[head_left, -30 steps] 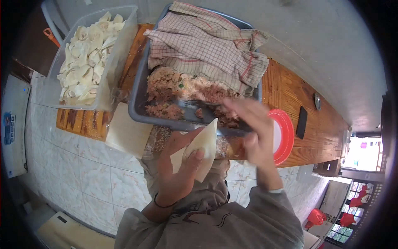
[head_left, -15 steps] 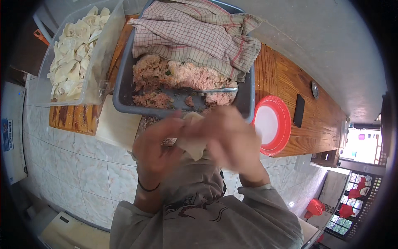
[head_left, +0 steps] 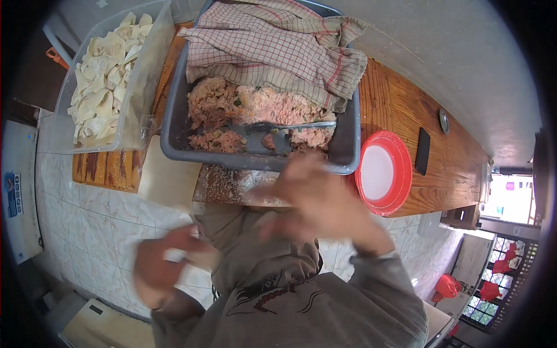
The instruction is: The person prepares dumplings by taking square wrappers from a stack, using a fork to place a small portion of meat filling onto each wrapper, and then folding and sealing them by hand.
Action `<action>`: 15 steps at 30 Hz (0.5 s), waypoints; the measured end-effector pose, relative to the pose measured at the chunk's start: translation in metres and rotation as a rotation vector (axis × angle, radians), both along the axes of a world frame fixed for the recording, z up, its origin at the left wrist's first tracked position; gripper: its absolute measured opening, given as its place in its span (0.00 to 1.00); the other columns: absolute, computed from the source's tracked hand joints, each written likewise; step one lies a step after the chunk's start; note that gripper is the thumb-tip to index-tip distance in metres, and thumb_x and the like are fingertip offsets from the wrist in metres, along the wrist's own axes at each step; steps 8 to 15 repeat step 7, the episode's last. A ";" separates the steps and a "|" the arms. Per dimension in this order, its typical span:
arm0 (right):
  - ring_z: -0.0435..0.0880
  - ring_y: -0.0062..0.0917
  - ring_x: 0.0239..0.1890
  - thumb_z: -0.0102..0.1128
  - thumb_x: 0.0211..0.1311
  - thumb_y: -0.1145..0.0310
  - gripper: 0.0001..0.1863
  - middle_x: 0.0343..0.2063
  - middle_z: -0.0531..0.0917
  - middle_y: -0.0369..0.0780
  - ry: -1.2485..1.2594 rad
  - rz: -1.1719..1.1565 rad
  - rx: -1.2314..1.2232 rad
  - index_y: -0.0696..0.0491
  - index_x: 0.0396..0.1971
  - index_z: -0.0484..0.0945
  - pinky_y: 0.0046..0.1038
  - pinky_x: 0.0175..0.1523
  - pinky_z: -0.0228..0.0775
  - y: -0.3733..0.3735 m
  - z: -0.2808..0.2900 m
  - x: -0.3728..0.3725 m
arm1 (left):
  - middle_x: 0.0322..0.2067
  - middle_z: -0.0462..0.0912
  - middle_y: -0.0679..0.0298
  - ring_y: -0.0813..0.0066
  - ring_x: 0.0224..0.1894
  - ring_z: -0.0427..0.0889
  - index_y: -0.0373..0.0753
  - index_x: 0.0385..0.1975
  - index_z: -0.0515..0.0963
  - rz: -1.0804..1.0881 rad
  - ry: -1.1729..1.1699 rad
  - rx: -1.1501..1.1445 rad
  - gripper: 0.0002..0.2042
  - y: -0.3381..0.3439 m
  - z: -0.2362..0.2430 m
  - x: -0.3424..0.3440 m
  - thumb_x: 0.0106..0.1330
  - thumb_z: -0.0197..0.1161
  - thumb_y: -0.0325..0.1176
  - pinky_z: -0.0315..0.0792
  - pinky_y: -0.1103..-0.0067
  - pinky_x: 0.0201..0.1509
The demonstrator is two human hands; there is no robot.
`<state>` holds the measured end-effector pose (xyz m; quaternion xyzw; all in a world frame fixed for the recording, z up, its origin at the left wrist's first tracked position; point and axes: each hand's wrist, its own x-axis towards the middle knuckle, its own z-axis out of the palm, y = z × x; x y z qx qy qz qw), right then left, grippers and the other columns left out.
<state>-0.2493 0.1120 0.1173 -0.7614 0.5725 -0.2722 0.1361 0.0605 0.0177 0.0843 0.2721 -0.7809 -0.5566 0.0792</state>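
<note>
My left hand (head_left: pixel 165 264), smeared by motion, is low on the left beside my shirt. Its fingers are bent round a pale, blurred dough wrapper (head_left: pixel 204 257), whose shape and filling I cannot make out. My right hand (head_left: pixel 316 200) hovers in front of the grey-blue tub (head_left: pixel 232 159), blurred, its fingers apart with nothing visible in them. Inside the tub lies pinkish minced meat (head_left: pixel 272 104) with green flecks. A metal utensil (head_left: pixel 307 125) rests across the meat. Over the tub's far part a checked cloth (head_left: pixel 261 40) is draped.
A clear plastic box (head_left: pixel 125 124) of several folded dumplings (head_left: pixel 101 87) stands at left. A red basin (head_left: pixel 400 185) with whitish contents sits right of the tub. Beyond it are a black flat object (head_left: pixel 423 151) and a small round metal lid (head_left: pixel 444 120) on the wooden table (head_left: pixel 386 98).
My hands, together at the wrapper earlier, have come apart. The left one swung down and left with the wrapper; the right stayed near the tub, its fingers spread.
</note>
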 end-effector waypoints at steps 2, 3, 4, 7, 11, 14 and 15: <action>0.79 0.28 0.39 0.70 0.46 0.61 0.18 0.28 0.82 0.36 0.289 -0.101 -0.019 0.48 0.39 0.82 0.35 0.45 0.66 -0.035 0.010 -0.031 | 0.60 0.71 0.47 0.58 0.61 0.73 0.31 0.62 0.65 1.106 0.038 -0.329 0.31 0.006 0.013 0.021 0.54 0.64 0.19 0.67 0.66 0.64; 0.79 0.29 0.39 0.70 0.46 0.61 0.18 0.29 0.83 0.36 0.507 -0.156 -0.011 0.48 0.39 0.82 0.36 0.47 0.66 -0.049 -0.002 -0.046 | 0.64 0.65 0.49 0.54 0.64 0.68 0.32 0.65 0.60 0.976 0.068 -0.678 0.36 -0.007 0.034 0.004 0.53 0.64 0.18 0.66 0.62 0.65; 0.80 0.29 0.39 0.70 0.46 0.60 0.18 0.30 0.83 0.36 0.726 -0.223 -0.001 0.48 0.39 0.82 0.37 0.48 0.65 -0.056 -0.016 -0.059 | 0.68 0.59 0.51 0.50 0.67 0.63 0.33 0.68 0.55 0.813 0.104 -1.018 0.40 -0.024 0.055 -0.017 0.51 0.64 0.16 0.64 0.58 0.66; 0.80 0.28 0.45 0.66 0.52 0.56 0.16 0.34 0.84 0.36 0.974 -0.259 0.403 0.47 0.39 0.84 0.42 0.54 0.64 -0.062 -0.020 -0.070 | 0.70 0.55 0.55 0.50 0.71 0.55 0.34 0.68 0.55 0.634 0.414 -1.017 0.33 -0.029 0.028 0.007 0.62 0.61 0.22 0.45 0.51 0.73; 0.80 0.28 0.45 0.66 0.52 0.56 0.16 0.34 0.84 0.36 0.974 -0.259 0.403 0.47 0.39 0.84 0.42 0.54 0.64 -0.062 -0.020 -0.070 | 0.70 0.55 0.55 0.50 0.71 0.55 0.34 0.68 0.55 0.634 0.414 -1.017 0.33 -0.029 0.028 0.007 0.62 0.61 0.22 0.45 0.51 0.73; 0.80 0.28 0.45 0.66 0.52 0.56 0.16 0.34 0.84 0.36 0.974 -0.259 0.403 0.47 0.39 0.84 0.42 0.54 0.64 -0.062 -0.020 -0.070 | 0.70 0.55 0.55 0.50 0.71 0.55 0.34 0.68 0.55 0.634 0.414 -1.017 0.33 -0.029 0.028 0.007 0.62 0.61 0.22 0.45 0.51 0.73; 0.80 0.28 0.45 0.66 0.52 0.56 0.16 0.34 0.84 0.36 0.974 -0.259 0.403 0.47 0.39 0.84 0.42 0.54 0.64 -0.062 -0.020 -0.070 | 0.70 0.55 0.55 0.50 0.71 0.55 0.34 0.68 0.55 0.634 0.414 -1.017 0.33 -0.029 0.028 0.007 0.62 0.61 0.22 0.45 0.51 0.73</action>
